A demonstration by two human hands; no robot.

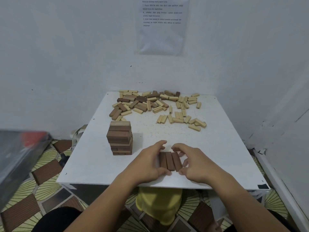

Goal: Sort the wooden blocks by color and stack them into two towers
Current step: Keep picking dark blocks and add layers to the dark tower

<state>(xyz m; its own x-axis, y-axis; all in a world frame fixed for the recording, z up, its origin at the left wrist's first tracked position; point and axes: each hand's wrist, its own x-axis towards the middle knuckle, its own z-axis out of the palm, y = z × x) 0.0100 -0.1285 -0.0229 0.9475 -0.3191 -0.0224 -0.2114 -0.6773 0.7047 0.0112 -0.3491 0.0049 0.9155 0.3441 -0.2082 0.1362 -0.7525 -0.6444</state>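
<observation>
Three dark brown blocks (170, 160) lie side by side on the white table (217, 156) near its front edge. My left hand (148, 163) curls round their left side, and my right hand (194, 163) curls round their right side, squeezing them together. A tower of dark brown blocks (120, 138) stands several layers high to the left of my hands. A loose pile of mixed dark and light blocks (143, 102) covers the far part of the table, with mostly light blocks (182, 114) spread to its right.
White walls close in behind and to the right of the table, with a printed sheet (162, 24) on the far wall. A dark box (18, 151) sits at the left, beside the table. Patterned floor lies below.
</observation>
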